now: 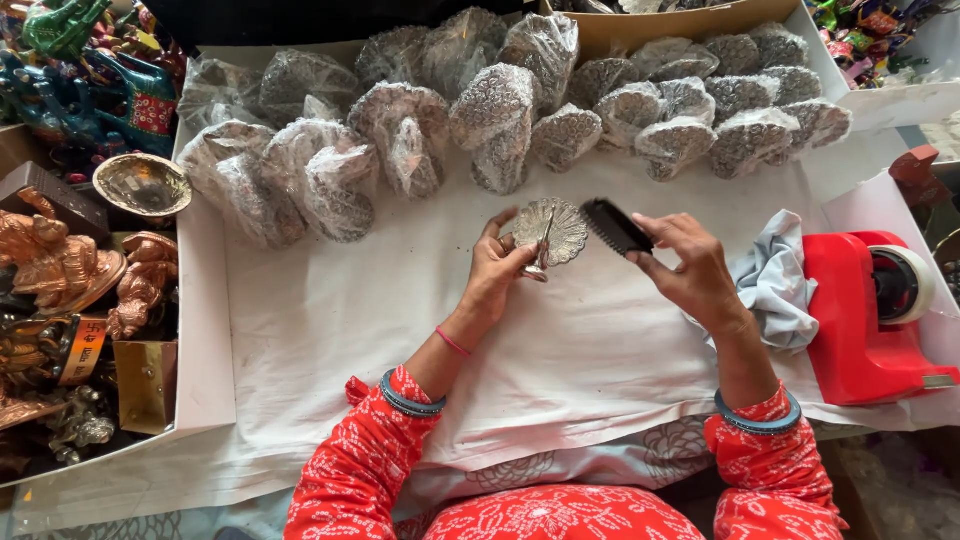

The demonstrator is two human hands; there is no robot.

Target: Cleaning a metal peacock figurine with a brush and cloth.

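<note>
Your left hand [493, 268] grips the silver peacock figurine [551, 234] above the white cloth [330, 330], and your right hand [690, 270] is closed around a black brush [615, 227]. If you brush too hard, the thin fan can bend or slip from your fingers.
</note>
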